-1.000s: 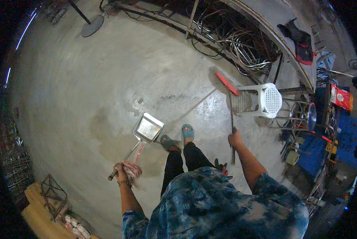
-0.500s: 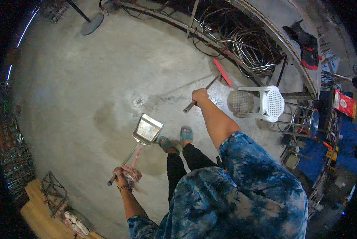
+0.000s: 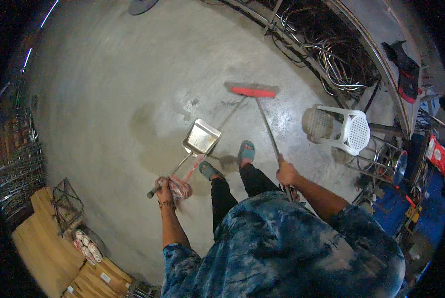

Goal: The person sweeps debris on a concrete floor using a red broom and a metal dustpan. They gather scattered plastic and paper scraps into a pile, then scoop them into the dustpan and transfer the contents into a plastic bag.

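Observation:
My right hand (image 3: 287, 174) is wrapped round the long handle of a broom (image 3: 253, 93). Its wide red head with dark bristles rests on the concrete floor ahead of my feet. My left hand (image 3: 164, 189) grips the handle of a metal dustpan (image 3: 204, 136), whose silvery pan is at floor level, left of my sandals, between them and the broom head. Against the left hand hangs a crumpled reddish-and-white bundle (image 3: 181, 188) with a thin red strip running toward the pan; what it is I cannot make out.
To the right stands a white plastic stool (image 3: 356, 132), with a metal-framed round stool (image 3: 400, 168) beside it. Bent metal tubes (image 3: 337, 66) lie under a long bench at the upper right. Cardboard boxes (image 3: 53, 243) and a wire frame (image 3: 67, 204) sit lower left.
The broom head has swung left, from beside the bench to ahead of my feet. My right hand has drawn back toward my body along with the handle. The left hand still holds the dustpan.

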Available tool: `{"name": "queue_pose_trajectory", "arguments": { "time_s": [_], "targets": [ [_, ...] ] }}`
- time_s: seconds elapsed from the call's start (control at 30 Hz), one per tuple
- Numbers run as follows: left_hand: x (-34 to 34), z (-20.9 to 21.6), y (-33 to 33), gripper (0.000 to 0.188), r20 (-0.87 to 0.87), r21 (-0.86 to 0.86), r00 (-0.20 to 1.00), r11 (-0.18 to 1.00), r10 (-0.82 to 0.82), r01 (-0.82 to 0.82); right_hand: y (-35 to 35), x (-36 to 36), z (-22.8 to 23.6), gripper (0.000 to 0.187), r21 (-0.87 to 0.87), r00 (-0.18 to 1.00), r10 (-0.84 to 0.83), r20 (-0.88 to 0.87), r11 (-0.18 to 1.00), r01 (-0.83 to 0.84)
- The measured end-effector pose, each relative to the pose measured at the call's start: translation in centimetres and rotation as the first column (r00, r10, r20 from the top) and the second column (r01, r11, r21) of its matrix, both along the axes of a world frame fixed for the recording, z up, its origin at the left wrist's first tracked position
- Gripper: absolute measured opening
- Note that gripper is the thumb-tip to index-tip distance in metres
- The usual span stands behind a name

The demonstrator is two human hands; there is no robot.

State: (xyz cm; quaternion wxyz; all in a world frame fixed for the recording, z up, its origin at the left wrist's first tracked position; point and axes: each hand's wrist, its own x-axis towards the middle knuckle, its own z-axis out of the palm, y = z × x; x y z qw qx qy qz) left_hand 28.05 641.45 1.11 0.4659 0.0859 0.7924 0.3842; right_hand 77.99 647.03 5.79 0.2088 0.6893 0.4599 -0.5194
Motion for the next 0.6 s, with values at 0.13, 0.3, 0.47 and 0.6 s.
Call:
{"name": "queue_pose_trajectory", "arguments": {
  "time_s": [0.13,0.3,0.47,0.6],
  "targets": [
    [-0.6,2.2,0.9,0.035,-0.117,0.003,0.945,0.951,-0.307,0.309,-4.8,-2.8,3.8,0.076,0.086,0.995,0.083,-0.060,0.993,-0.078],
    [-2.8,3.0,0.8,0.047,-0.046,-0.014,0.915,0.916,-0.400,0.400,-4.7,-1.3,7.9,0.059,0.144,0.989,0.048,-0.142,0.989,-0.027],
    [-6.2,1.4,-0.9,0.049,-0.039,-0.063,0.939,0.939,-0.341,0.339,-3.4,-0.5,10.3,0.054,0.019,0.992,-0.118,-0.042,0.993,0.119],
    [-8.0,0.2,-1.6,0.041,-0.070,-0.116,0.900,0.900,-0.429,0.420,0.2,-1.5,5.8,0.051,0.004,0.986,-0.146,0.085,0.989,0.146]
  ]
}}
